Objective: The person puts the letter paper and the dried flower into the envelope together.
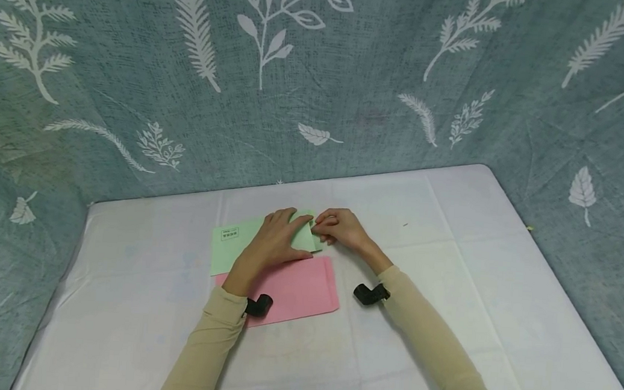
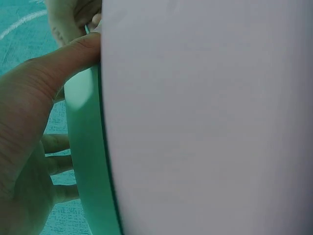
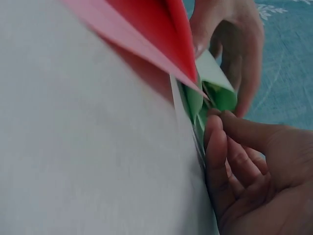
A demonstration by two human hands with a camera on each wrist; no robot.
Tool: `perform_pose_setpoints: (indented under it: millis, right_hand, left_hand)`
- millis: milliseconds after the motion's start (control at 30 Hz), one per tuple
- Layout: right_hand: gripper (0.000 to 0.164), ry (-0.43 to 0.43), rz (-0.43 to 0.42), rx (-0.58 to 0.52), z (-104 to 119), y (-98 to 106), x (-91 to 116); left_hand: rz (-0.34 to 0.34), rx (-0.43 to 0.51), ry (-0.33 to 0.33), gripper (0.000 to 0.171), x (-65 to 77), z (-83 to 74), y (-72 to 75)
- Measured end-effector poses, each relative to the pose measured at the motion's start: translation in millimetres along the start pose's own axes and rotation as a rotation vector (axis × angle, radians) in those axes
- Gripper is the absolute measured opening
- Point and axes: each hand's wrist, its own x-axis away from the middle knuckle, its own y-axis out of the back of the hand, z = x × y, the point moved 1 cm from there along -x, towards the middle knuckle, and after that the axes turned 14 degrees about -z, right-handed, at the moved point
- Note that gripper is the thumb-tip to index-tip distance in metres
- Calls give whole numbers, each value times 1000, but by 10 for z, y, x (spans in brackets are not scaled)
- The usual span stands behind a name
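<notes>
A green envelope [image 1: 226, 250] with a small printed box lies on the table, its right end bulging open. My left hand [image 1: 273, 240] spans this end, holding it between thumb and fingers. In the left wrist view, the thumb [image 2: 80, 54] reaches along the near side of the green paper. At the envelope's mouth, my right hand [image 1: 342, 228] pinches something small, thin and dark between thumb and fingertips; its kind cannot be told. The right wrist view shows the green mouth [image 3: 226, 99] just beyond those fingertips. A pink envelope [image 1: 300, 291] lies under my left wrist.
The table [image 1: 136, 303] has a white cloth, with a small dark speck [image 1: 405, 224] to the right. A green-blue leaf-patterned curtain [image 1: 354, 59] rises behind it. Each wrist wears a black camera [image 1: 371, 294]. The pink envelope's edge lifts in the right wrist view.
</notes>
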Motion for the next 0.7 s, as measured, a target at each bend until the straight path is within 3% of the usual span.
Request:
perform_pose_setpoints:
  millis: [400, 700]
  right_hand:
    - [20, -36, -47, -20, -174, 316, -28]
    - [19, -45, -22, -32, -231, 338, -37]
  left_hand:
    - [16, 9, -43, 81, -115, -43, 7]
    - [54, -8, -21, 82, -105, -24, -13]
